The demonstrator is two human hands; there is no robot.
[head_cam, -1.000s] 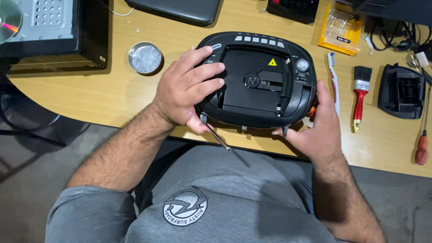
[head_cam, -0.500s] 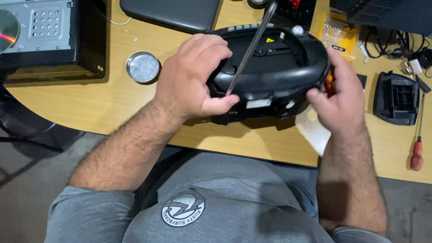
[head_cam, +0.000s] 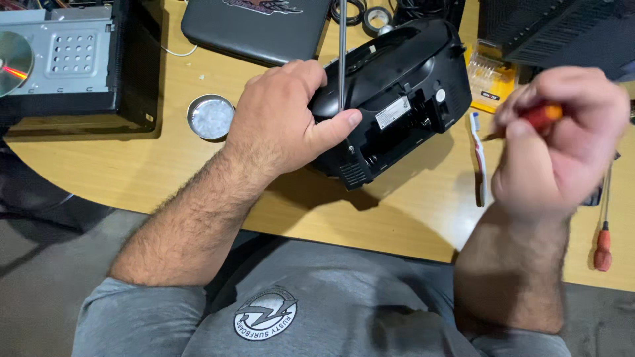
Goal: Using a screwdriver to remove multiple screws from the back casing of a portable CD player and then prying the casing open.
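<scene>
A black portable radio (head_cam: 397,92) stands tipped on the wooden worktop (head_cam: 410,211), its back panel with a small white label turned toward the person, and everything else can be placed from it. The left hand (head_cam: 284,119) lies over the radio's left end, its grip clenched on the casing with the thumb pressed across the back panel and the fingers curled over the top. A thin metal antenna (head_cam: 342,46) rises straight up from the radio, just past that thumb. To the right of the radio, lifted clear of the worktop and apart from the casing, the right hand (head_cam: 562,139) is blurred; its grip is closed around a screwdriver with an orange handle (head_cam: 544,116), the dark shaft pointing back toward the radio. Between the radio and that hand a white toothbrush (head_cam: 477,155) lies on the worktop. Left of the radio sits a small round metal tin (head_cam: 210,117), and farther left a black opened device with a bare metal plate and a shiny disc (head_cam: 13,59). Behind the radio lies a dark flat case (head_cam: 258,26); behind and to its right is a yellow bit set (head_cam: 493,79). Far to the right, near the worktop's edge, a second screwdriver with a red handle (head_cam: 602,244) lies well apart from the radio.
</scene>
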